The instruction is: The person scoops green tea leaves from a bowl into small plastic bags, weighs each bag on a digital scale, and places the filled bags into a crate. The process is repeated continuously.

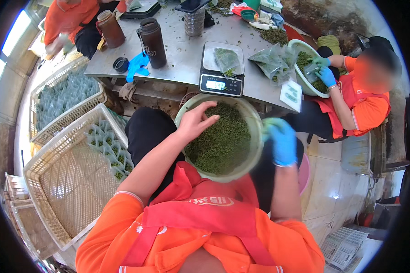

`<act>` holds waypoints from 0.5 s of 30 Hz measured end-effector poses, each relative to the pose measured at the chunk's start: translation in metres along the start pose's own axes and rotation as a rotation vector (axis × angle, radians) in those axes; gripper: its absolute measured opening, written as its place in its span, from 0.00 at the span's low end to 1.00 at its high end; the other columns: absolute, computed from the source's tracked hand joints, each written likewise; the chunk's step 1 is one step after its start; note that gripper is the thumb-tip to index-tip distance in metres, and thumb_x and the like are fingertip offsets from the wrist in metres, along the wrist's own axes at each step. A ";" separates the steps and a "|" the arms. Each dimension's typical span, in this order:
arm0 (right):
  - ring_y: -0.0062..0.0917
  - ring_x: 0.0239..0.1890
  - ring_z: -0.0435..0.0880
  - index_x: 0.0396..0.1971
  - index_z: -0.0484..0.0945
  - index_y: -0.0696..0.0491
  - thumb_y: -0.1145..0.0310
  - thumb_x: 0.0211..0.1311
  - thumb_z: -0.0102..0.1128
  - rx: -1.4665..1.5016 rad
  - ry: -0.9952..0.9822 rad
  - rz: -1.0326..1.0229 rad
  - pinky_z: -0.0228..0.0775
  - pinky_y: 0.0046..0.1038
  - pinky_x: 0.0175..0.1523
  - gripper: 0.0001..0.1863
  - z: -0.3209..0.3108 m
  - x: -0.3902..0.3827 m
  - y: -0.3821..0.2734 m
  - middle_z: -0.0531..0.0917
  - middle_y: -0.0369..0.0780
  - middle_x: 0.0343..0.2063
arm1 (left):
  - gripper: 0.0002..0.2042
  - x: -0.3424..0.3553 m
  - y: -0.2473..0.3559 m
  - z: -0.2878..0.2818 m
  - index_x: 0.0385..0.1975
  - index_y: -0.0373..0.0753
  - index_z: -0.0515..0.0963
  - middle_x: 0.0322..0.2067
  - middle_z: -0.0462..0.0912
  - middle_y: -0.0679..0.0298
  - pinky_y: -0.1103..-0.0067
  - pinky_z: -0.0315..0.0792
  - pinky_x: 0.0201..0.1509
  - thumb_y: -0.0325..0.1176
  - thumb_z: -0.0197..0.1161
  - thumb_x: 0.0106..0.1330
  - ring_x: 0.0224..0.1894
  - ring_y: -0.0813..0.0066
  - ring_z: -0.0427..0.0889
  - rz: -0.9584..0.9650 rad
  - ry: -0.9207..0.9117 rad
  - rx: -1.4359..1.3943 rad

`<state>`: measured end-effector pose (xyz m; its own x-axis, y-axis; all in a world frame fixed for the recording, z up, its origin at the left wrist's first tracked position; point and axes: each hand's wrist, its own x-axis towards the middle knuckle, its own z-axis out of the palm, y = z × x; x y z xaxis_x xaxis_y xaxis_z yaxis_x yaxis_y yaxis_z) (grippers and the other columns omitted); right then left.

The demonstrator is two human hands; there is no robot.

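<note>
A round pale green basin [256, 141] rests between my knees, holding a heap of small green berries [221, 141] that look like green peppercorns. My bare left hand [197, 121] hovers over the basin's left side, thumb and fingers apart, with nothing visible between them. At the right rim is my right hand [280, 140] in a blue glove with greenish fingertips. Motion smears its fingers, so their grip is unclear. Just beyond the basin, a digital scale [234, 87] sits on the table's near edge. On its pan lies a clear bag [227, 61] partly filled with green berries.
The metal table [180, 57] also bears filled bags [274, 61], a dark flask [152, 43], a brown bottle [110, 29] and a blue glove [138, 66]. Crates [54, 227] with bags stand left. A co-worker [348, 98] handles a bag over another basin [297, 43]; another person [68, 20] sits far left.
</note>
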<state>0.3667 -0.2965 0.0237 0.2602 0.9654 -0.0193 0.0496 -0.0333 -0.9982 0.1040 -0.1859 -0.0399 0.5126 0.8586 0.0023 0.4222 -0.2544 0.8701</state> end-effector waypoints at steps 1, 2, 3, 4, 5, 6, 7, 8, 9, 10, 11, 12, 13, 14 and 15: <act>0.22 0.25 0.80 0.36 0.78 0.58 0.77 0.59 0.52 -0.290 0.248 -0.120 0.73 0.20 0.32 0.07 -0.047 -0.014 -0.021 0.81 0.39 0.28 | 0.24 0.010 0.008 0.003 0.55 0.41 0.66 0.55 0.69 0.61 0.76 0.74 0.34 0.39 0.62 0.59 0.31 0.75 0.80 0.141 0.074 0.109; 0.24 0.29 0.81 0.36 0.78 0.59 0.77 0.58 0.53 -0.340 0.370 -0.099 0.74 0.24 0.37 0.08 -0.084 -0.024 -0.018 0.81 0.41 0.31 | 0.26 0.023 0.016 0.007 0.56 0.42 0.65 0.60 0.64 0.59 0.73 0.74 0.35 0.40 0.62 0.58 0.32 0.71 0.81 0.291 0.133 0.222; 0.25 0.32 0.81 0.37 0.77 0.59 0.77 0.58 0.54 -0.723 0.375 -0.056 0.74 0.26 0.40 0.08 -0.138 -0.032 -0.006 0.81 0.42 0.34 | 0.28 0.034 0.013 0.009 0.58 0.44 0.62 0.64 0.56 0.57 0.70 0.74 0.35 0.43 0.61 0.58 0.33 0.64 0.81 0.312 0.158 0.297; 0.26 0.35 0.81 0.37 0.77 0.60 0.77 0.57 0.54 -1.103 0.382 -0.006 0.73 0.27 0.43 0.09 -0.180 -0.043 0.006 0.81 0.43 0.36 | 0.30 0.046 0.010 0.013 0.60 0.44 0.58 0.62 0.60 0.55 0.68 0.74 0.36 0.44 0.59 0.60 0.33 0.62 0.81 0.284 0.148 0.365; 0.27 0.36 0.80 0.39 0.77 0.60 0.77 0.57 0.55 -1.281 0.376 -0.022 0.73 0.28 0.44 0.09 -0.194 -0.051 0.010 0.81 0.43 0.37 | 0.31 0.050 0.004 0.017 0.61 0.43 0.56 0.59 0.64 0.55 0.68 0.74 0.36 0.46 0.58 0.60 0.33 0.62 0.81 0.260 0.143 0.375; 0.27 0.37 0.80 0.40 0.77 0.61 0.77 0.57 0.55 -1.456 0.370 -0.043 0.72 0.28 0.45 0.10 -0.204 -0.056 0.012 0.81 0.42 0.37 | 0.32 0.053 0.000 0.017 0.62 0.43 0.55 0.57 0.68 0.55 0.68 0.74 0.37 0.47 0.57 0.61 0.33 0.62 0.81 0.235 0.140 0.387; 0.28 0.38 0.80 0.41 0.77 0.61 0.77 0.58 0.55 -1.629 0.372 -0.057 0.71 0.29 0.46 0.11 -0.210 -0.057 0.013 0.81 0.41 0.38 | 0.32 0.052 0.002 0.014 0.62 0.42 0.54 0.53 0.72 0.56 0.68 0.74 0.37 0.47 0.57 0.61 0.32 0.63 0.81 0.262 0.035 0.331; 0.27 0.39 0.80 0.43 0.76 0.61 0.76 0.58 0.55 -1.270 0.414 -0.129 0.71 0.27 0.46 0.12 -0.196 -0.048 0.012 0.81 0.41 0.39 | 0.32 0.046 0.006 0.011 0.62 0.42 0.54 0.49 0.77 0.58 0.68 0.74 0.37 0.48 0.56 0.62 0.32 0.63 0.82 0.284 -0.077 0.278; 0.25 0.41 0.80 0.45 0.76 0.60 0.76 0.58 0.55 -0.911 0.441 -0.195 0.71 0.25 0.47 0.14 -0.175 -0.034 0.015 0.81 0.41 0.40 | 0.30 0.040 0.011 0.010 0.61 0.43 0.56 0.41 0.80 0.58 0.66 0.73 0.42 0.46 0.56 0.61 0.39 0.55 0.80 0.265 -0.128 0.237; 0.23 0.40 0.79 0.46 0.75 0.60 0.76 0.58 0.55 -0.744 0.325 -0.187 0.71 0.24 0.46 0.15 -0.139 -0.019 0.008 0.81 0.40 0.41 | 0.29 0.032 0.013 0.007 0.60 0.43 0.58 0.41 0.81 0.60 0.67 0.74 0.40 0.47 0.57 0.61 0.37 0.57 0.81 0.269 -0.123 0.260; 0.22 0.40 0.79 0.48 0.74 0.59 0.76 0.59 0.55 -0.580 0.218 -0.175 0.70 0.22 0.46 0.16 -0.097 -0.004 -0.003 0.81 0.39 0.41 | 0.28 0.028 0.016 0.001 0.59 0.44 0.60 0.40 0.81 0.61 0.68 0.74 0.38 0.46 0.58 0.60 0.35 0.59 0.81 0.251 -0.123 0.265; 0.19 0.37 0.79 0.50 0.74 0.57 0.74 0.59 0.55 -0.578 0.105 -0.235 0.70 0.20 0.44 0.17 -0.056 0.011 -0.009 0.81 0.37 0.39 | 0.27 0.025 0.018 -0.005 0.57 0.44 0.62 0.39 0.82 0.63 0.70 0.75 0.37 0.46 0.59 0.59 0.34 0.60 0.82 0.231 -0.123 0.271; 0.21 0.35 0.78 0.49 0.75 0.54 0.75 0.58 0.56 -0.438 0.025 -0.036 0.71 0.23 0.44 0.17 -0.021 0.023 -0.014 0.82 0.39 0.36 | 0.27 0.024 0.016 -0.014 0.56 0.44 0.64 0.37 0.82 0.63 0.71 0.75 0.36 0.45 0.60 0.58 0.32 0.62 0.82 0.254 -0.058 0.299; 0.18 0.29 0.76 0.53 0.73 0.51 0.73 0.59 0.54 -0.526 -0.082 -0.213 0.71 0.23 0.39 0.20 0.002 0.040 -0.002 0.81 0.38 0.30 | 0.26 0.026 0.013 -0.023 0.55 0.44 0.65 0.36 0.83 0.64 0.72 0.75 0.34 0.45 0.61 0.58 0.31 0.63 0.82 0.281 0.006 0.323; 0.19 0.28 0.76 0.55 0.70 0.50 0.73 0.59 0.53 -0.475 -0.176 -0.131 0.71 0.24 0.37 0.22 0.027 0.056 -0.004 0.81 0.39 0.28 | 0.25 0.028 0.007 -0.034 0.54 0.44 0.66 0.35 0.83 0.64 0.72 0.75 0.35 0.43 0.61 0.57 0.31 0.64 0.82 0.247 0.063 0.297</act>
<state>0.3554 -0.2351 0.0255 0.0583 0.9968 0.0539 0.5138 0.0163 -0.8578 0.0962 -0.1485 -0.0173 0.5830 0.7786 0.2323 0.4947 -0.5669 0.6587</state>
